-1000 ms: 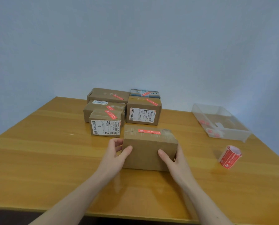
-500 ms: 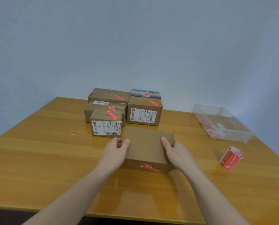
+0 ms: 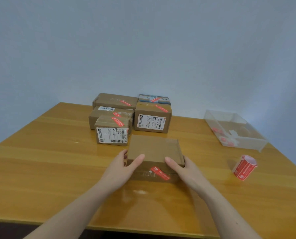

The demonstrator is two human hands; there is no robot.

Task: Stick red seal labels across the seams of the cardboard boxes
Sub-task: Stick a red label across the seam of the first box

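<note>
At the centre of the frame, the left hand [image 3: 121, 167] and right hand [image 3: 181, 167] are gripping the two ends of a cardboard box [image 3: 154, 150], thumbs lying on its plain top face. A red seal label [image 3: 160, 173] is showing on its near side. A label roll [image 3: 244, 167] is lying on the wooden surface [image 3: 40, 161] at right, while five sealed boxes [image 3: 152, 118] are sitting behind.
</note>
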